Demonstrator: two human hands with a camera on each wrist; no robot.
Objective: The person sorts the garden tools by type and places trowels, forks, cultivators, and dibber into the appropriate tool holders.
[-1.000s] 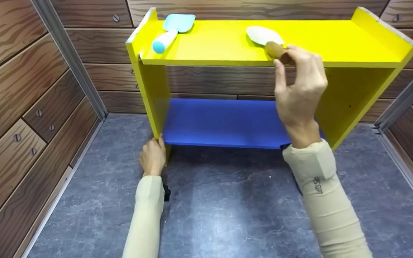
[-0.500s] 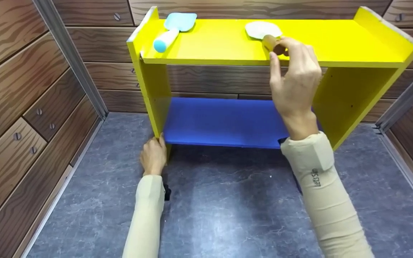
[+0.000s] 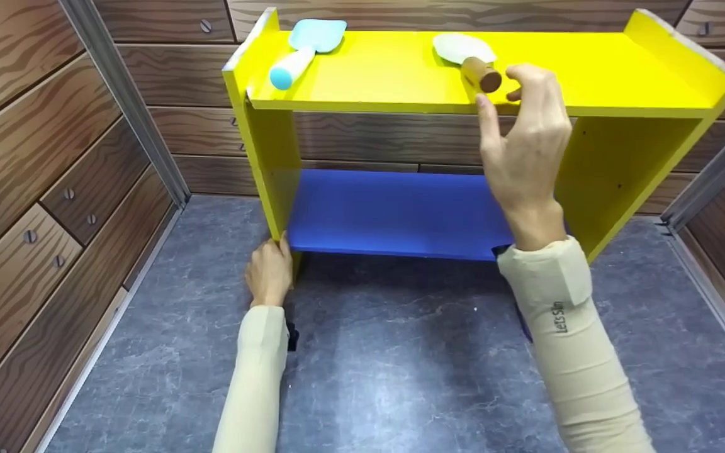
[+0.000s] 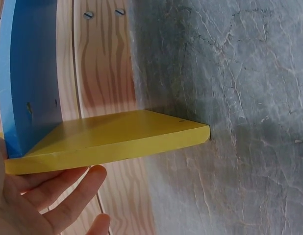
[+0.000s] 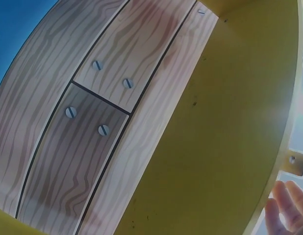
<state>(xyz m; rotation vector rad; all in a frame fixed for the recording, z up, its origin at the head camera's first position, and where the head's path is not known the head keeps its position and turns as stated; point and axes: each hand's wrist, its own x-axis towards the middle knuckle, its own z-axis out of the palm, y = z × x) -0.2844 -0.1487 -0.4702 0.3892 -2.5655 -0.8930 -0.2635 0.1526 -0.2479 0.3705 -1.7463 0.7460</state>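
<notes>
A small scoop with a white blade [image 3: 463, 48] and a brown handle [image 3: 481, 74] lies on the top board of a yellow shelf unit [image 3: 557, 75]. My right hand [image 3: 529, 145] is just right of that handle, thumb and fingers spread apart and holding nothing. Its fingers [image 5: 284, 205] show at the lower right of the right wrist view, by the yellow board's edge. Low on the unit's left side, my left hand [image 3: 269, 272] grips the yellow side panel. In the left wrist view its fingers [image 4: 78, 198] lie along the panel's outer face, with the blue shelf [image 4: 31, 78] meeting the inner face.
A light blue scoop [image 3: 316, 36] with a white handle lies at the top board's left end. A blue lower shelf [image 3: 394, 211] spans the unit. Wood-patterned walls [image 3: 22, 157] surround the dark grey marbled floor [image 3: 375, 352].
The right hand has let go of the brown handle and its fingers have opened away from it. The scoop now rests on the top board. The left hand keeps its hold.
</notes>
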